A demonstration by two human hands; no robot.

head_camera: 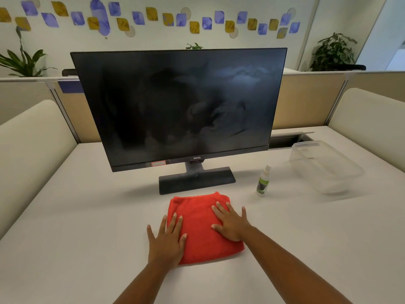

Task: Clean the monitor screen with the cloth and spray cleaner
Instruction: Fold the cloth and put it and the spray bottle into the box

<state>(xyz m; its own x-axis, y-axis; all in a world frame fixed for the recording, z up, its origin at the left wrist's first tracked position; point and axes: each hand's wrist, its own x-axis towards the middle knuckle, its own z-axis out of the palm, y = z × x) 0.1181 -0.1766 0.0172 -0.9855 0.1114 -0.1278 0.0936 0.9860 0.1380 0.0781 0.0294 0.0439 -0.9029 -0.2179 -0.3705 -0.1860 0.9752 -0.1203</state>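
Head view
Desk: a white desk top point(65, 227) fills the near and middle ground, with cream padded dividers at its left and right sides.
Monitor: a black BenQ monitor point(179, 106) stands upright at the far middle of the desk on a flat dark rectangular base point(197, 179); its screen is off and shows grey smears and streaks, heaviest toward the upper right and the centre right.
Cloth: a red microfibre cloth point(198, 224) lies folded flat on the desk, just near of the monitor base and apart from it.
Left hand: the left hand point(167, 240) lies palm down with fingers straight and spread; the inner fingers and thumb rest on the cloth's left edge, the outer fingers on the desk beside it. It grips nothing.
Right hand: the right hand point(230, 223) lies flat on the cloth's right half, fingers straight and fanned, pressing on the fabric without curling round it.
Spray cleaner: a small white spray bottle point(263, 182) with a green label stands upright on the desk, right of the monitor base and far right of the cloth, touched by neither hand.
Container: a clear plastic container point(326, 167) sits on the desk right of the bottle.
Background: potted plants point(333, 52) stand behind the dividers, and blue and mustard shapes decorate the far wall.
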